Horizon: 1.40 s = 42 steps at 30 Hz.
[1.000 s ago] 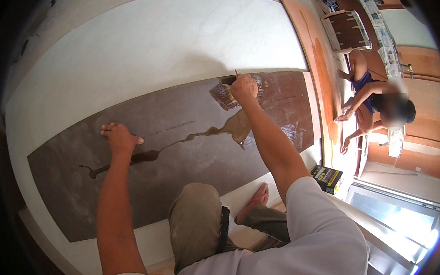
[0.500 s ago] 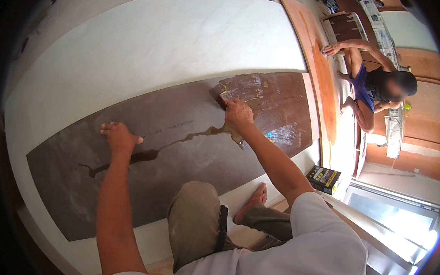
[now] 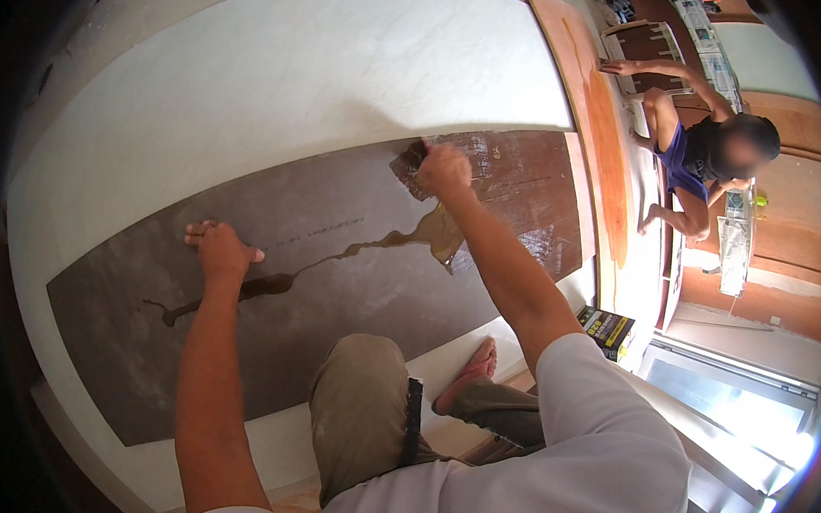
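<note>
A dark grey-brown laminate sheet (image 3: 339, 295) lies flat before me, with a long wavy streak of wet brownish glue (image 3: 374, 246) across it. Toward the sheet's right end the surface is glossy and streaked with a thin spread coat. My right hand (image 3: 445, 171) is closed round a dark flat glue spreader (image 3: 413, 156), pressed to the sheet near its far edge; the fingers partly hide the tool. At the left part of the sheet, my left hand (image 3: 224, 251) rests on the surface, thumb out and fingers apart, holding nothing.
Underneath the sheet is a larger white board (image 3: 268, 71). To the right, a co-worker (image 3: 696, 147) squats and reaches a hand to a long wooden board (image 3: 596, 132) with an orange wet coat. A black-and-yellow can (image 3: 606, 331) stands near my right elbow. My knee (image 3: 359, 385) rests at the near edge.
My right hand has moved the spreader away from me toward the sheet's far edge, leaving a darker wet patch. My left hand has barely moved. The co-worker's reaching hand has moved farther up the board.
</note>
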Motion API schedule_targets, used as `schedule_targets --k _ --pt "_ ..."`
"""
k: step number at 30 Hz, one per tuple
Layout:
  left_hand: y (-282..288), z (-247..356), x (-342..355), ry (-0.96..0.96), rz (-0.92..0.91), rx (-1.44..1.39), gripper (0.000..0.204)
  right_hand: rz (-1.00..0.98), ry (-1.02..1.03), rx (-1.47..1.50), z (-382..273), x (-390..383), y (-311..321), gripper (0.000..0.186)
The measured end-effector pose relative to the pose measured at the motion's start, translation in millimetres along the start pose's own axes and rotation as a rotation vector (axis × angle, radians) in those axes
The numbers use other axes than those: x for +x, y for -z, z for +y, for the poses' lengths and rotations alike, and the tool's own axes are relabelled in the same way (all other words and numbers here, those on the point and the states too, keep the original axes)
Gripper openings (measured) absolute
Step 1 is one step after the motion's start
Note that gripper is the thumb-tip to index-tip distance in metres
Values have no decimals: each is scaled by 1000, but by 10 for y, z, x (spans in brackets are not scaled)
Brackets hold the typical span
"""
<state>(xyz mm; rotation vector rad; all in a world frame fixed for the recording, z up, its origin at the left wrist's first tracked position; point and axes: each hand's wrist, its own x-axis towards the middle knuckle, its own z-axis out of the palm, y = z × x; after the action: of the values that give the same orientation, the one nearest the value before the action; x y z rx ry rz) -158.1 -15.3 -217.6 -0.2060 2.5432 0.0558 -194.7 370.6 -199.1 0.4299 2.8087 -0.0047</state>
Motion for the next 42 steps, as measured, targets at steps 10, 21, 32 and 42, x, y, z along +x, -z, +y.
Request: schedule_targets --k 10,21,32,42 --pt "204 75 -64 38 12 -41 114 -30 -174 52 417 228 181 37" --pt "123 32 78 36 7 -27 118 -56 -156 -32 118 209 171 36" --pt "197 55 -97 63 34 -80 103 -1 31 73 -625 -141 -44 27" --pt "99 -21 -44 -38 100 -5 100 36 277 159 -728 -377 -58 30"
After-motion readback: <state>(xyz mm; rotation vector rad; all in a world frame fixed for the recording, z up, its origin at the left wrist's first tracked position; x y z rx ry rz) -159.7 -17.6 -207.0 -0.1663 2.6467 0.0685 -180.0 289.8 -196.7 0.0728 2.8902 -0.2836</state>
